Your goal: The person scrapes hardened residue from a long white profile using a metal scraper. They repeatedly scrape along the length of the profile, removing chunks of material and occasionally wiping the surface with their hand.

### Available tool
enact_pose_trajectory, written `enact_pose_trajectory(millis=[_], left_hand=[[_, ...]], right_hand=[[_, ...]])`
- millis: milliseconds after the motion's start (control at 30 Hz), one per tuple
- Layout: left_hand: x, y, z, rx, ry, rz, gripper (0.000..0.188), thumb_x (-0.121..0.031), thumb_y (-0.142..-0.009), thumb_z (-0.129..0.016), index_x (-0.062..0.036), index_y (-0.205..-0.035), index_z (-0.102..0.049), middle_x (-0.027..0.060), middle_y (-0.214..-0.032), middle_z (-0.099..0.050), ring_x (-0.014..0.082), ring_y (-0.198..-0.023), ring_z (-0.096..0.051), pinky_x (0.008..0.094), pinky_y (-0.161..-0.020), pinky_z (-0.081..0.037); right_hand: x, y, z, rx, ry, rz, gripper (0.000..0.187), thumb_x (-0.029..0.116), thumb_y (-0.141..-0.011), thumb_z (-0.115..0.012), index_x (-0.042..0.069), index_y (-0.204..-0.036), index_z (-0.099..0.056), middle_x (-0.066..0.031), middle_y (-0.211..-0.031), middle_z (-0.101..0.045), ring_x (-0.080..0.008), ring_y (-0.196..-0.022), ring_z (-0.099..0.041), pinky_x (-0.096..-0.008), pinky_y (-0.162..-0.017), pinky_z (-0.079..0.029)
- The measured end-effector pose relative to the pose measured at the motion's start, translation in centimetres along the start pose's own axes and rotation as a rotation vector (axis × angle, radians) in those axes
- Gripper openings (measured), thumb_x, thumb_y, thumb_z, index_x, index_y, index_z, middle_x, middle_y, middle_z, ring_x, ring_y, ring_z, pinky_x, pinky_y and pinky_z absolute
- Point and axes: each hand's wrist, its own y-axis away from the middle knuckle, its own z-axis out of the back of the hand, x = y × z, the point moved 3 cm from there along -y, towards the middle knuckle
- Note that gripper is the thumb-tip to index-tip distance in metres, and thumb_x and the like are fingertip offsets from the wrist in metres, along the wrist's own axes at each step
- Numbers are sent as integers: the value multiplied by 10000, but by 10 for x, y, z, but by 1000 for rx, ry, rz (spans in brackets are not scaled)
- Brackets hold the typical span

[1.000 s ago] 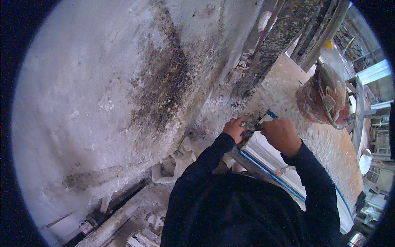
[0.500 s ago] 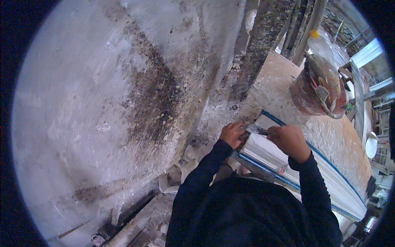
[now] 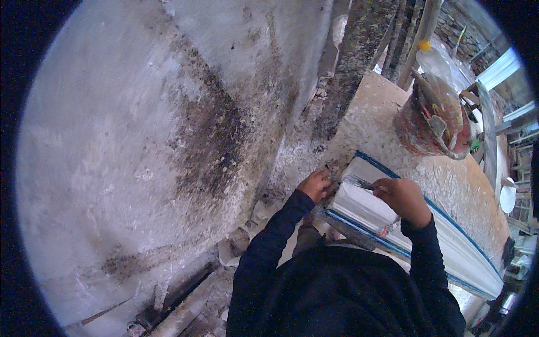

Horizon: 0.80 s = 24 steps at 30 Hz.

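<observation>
We're gripping a small brush [image 3: 359, 181] in our right hand [image 3: 401, 197], fingers curled tight round the handle, working it over the end of the long white blue-edged moulding [image 3: 426, 236] lying on the plaster-crusted bench [image 3: 387, 121]. Left hand [image 3: 315, 185] is steadying that end, fingers bent against it. Pressing too hard could be gouging the surface.

No packages, labels, signs or screens anywhere in view.

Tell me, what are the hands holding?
The right hand grips a small tool by its back end; the left hand steadies the end of the white mould.
</observation>
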Motion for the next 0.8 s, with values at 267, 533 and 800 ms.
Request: enact_pose_trajectory(millis=[267, 533, 800], left_hand=[[-10, -7, 6, 90, -5, 122, 351, -234, -691, -620, -79, -1003, -580, 154, -1097, -529, 337, -1046, -476, 408, -930, -369], [2, -10, -4, 106, -36, 140, 434, -238, -623, -694, -104, -1024, -593, 117, -1107, -531, 298, -1061, -465, 366, -926, -383], [9, -15, -10, 109, -4, 120, 411, -242, -600, -717, -130, -978, -600, 91, -1031, -533, 299, -1017, -475, 371, -878, -424]], right_hand=[[31, -21, 0, 115, 203, 103, 168, 308, -771, -577, 156, -806, -641, -106, -657, -606, -304, -608, -595, -404, -517, -461], [64, -53, -7, 201, 563, 356, 112, 219, -683, -589, 118, -705, -632, -88, -618, -594, -266, -595, -597, -375, -498, -447], [90, -80, -47, 30, 613, 567, 149, 206, -630, -556, 93, -552, -614, -107, -581, -591, -272, -541, -584, -378, -457, -415]])
